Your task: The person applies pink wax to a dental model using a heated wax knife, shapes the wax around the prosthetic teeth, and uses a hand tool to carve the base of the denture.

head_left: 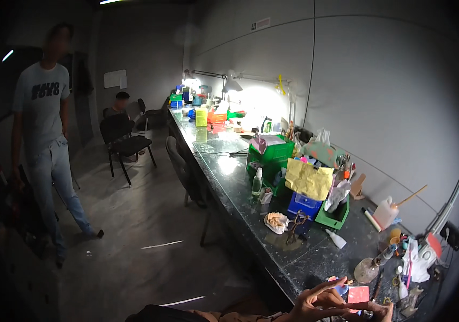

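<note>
My left hand [318,302] comes in at the lower edge, right of the middle. One finger stretches up and away; the other fingertips come together around a small, partly metallic thing [367,313] that I cannot make out. On that thing's other side are the fingers of my right hand [384,312], mostly cut off by the lower edge. Just beyond the hands lies a flat pink square [358,294] on the dark bench [310,263]. A round glass burner bottle [366,270] with a metal neck stands behind it.
A dental cast [276,222], a white dropper bottle [336,239], green bins [333,216] and a clear spray bottle [257,182] stand farther along the bench. Tools and a white bag [417,263] crowd its right end. Leftward are chairs [124,142], a standing person [47,134] and a seated person [119,107].
</note>
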A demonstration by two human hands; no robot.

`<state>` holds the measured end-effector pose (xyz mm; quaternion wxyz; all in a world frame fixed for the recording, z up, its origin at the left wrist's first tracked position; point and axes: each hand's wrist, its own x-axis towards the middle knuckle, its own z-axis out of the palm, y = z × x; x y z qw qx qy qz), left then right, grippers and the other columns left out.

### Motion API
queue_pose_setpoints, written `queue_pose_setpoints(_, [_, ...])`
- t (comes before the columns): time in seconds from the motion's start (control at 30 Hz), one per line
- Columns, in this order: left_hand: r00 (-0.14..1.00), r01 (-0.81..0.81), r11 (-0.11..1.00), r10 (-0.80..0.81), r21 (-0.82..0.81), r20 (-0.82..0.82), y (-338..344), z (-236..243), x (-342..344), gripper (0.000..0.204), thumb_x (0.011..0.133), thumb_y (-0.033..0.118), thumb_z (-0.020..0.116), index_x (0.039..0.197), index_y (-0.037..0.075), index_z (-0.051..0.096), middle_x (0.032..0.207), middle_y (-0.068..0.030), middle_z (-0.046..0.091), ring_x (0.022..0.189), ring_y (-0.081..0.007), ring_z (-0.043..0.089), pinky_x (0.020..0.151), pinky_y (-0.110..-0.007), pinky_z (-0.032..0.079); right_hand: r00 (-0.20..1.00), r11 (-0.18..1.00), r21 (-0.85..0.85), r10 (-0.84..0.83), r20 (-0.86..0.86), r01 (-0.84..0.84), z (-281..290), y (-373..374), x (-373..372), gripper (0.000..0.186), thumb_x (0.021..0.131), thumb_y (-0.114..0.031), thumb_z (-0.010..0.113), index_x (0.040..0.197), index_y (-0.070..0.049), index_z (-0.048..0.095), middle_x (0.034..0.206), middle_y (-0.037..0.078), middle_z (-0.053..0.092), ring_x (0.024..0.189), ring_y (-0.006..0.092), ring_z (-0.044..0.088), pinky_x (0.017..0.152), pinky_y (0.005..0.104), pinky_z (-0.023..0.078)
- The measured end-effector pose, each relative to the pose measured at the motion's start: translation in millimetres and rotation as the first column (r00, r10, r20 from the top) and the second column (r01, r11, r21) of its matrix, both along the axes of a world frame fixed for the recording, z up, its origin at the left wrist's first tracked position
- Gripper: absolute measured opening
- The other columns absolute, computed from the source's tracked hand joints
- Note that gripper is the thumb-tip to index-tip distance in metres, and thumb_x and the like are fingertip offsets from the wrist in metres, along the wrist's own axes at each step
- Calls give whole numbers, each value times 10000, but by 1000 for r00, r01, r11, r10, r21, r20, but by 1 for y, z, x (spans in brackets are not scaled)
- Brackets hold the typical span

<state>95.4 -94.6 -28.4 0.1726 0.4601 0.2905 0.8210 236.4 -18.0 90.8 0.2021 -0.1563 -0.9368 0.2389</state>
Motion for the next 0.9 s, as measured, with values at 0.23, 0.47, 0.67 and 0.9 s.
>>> queue_pose_setpoints(0.23, [987,137,990,-139,27,78,-1,11,5,808,694,13,741,1353,-4,274,814,-109,644,752,-166,624,690,-288,517,998,997,-74,-13,66,17,20,-12,2,200,720,-49,709,915,-74,672,631,62,579,583,119,546,515,238,434])
queue_pose_setpoints(0.47, [844,-291,955,284,56,-455,-12,40,-13,167,591,73,812,677,73,669,732,-22,648,705,-125,618,754,-292,496,977,992,-125,59,205,-33,18,14,-1,90,683,10,626,771,-4,617,689,103,620,636,163,609,632,257,461])
queue_pose_setpoints(0.67, [998,61,990,-65,126,26,-12,22,-20,822,636,-91,733,1333,-6,304,803,-70,606,765,-148,597,671,-270,552,884,938,62,-296,-362,340,42,48,25,239,779,-76,594,598,-2,457,503,5,481,464,60,452,432,224,329])
queue_pose_setpoints(0.9, [904,220,975,-214,26,370,-2,2,-15,833,602,-12,769,1324,33,356,721,-8,537,682,-136,543,631,-254,518,637,684,-360,-726,-258,634,-23,183,107,265,932,-369,434,913,-121,342,601,-23,375,437,38,313,382,187,267])
